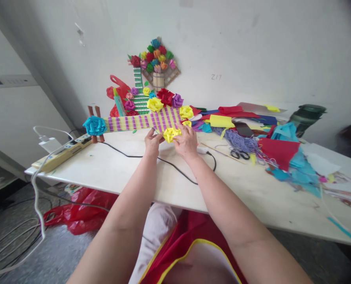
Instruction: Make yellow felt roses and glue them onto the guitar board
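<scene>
Between my hands is a yellow paper flower (pixel 171 135), at the lower edge of a woven guitar-shaped panel (pixel 163 119) striped yellow and purple. My right hand (pixel 187 142) has its fingers closed on the flower's right side. On the left, the thumb and fingers of my left hand (pixel 153 142) pinch at the flower's left edge; the fingertips are partly hidden. The panel's long neck reaches left to a blue paper flower (pixel 95 125) beside brown rolled sticks (pixel 101 137). More paper flowers, among them a large red one (pixel 165 96), rim the panel's upper edge.
Against the wall stand a green woven piece (pixel 138 81) and a flower basket decoration (pixel 158 81). A power strip (pixel 63 153) lies at left; a black cable (pixel 175 169) crosses the white table (pixel 104 173). Rightward are scissors (pixel 240 154), purple yarn (pixel 237 140), coloured paper (pixel 278 152) and a dark bottle (pixel 305 120).
</scene>
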Demonstrator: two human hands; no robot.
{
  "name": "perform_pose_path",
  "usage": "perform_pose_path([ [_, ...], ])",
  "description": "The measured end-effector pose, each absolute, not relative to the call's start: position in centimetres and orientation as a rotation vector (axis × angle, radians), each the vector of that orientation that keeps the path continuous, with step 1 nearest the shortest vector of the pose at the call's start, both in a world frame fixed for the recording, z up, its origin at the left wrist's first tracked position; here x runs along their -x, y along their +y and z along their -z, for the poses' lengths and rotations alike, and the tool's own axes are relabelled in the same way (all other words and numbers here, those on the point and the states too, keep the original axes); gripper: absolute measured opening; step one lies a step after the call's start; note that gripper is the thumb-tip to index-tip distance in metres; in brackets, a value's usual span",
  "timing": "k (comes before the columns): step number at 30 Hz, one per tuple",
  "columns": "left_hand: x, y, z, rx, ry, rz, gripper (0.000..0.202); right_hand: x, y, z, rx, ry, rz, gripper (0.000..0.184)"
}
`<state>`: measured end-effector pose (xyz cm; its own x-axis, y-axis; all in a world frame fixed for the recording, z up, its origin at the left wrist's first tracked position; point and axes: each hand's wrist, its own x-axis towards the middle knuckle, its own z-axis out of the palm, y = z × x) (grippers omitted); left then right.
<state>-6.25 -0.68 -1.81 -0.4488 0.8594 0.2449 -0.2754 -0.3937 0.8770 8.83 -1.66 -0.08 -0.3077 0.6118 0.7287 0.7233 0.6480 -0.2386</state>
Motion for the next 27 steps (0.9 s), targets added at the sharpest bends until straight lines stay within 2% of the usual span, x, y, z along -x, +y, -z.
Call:
perform_pose_path([
  [18, 5.5, -1.2, 1.3, -0.963, 1.011, -1.856, 0.053, -8.1, -1.0, 0.0, 1.059, -1.971, 0.168, 0.015],
  [27, 6.0, -0.7, 1.6, -0.876, 1.015, -1.95, 0.053, -9.2, -1.4, 0.1, 1.084, -1.843, 0.176, 0.023],
])
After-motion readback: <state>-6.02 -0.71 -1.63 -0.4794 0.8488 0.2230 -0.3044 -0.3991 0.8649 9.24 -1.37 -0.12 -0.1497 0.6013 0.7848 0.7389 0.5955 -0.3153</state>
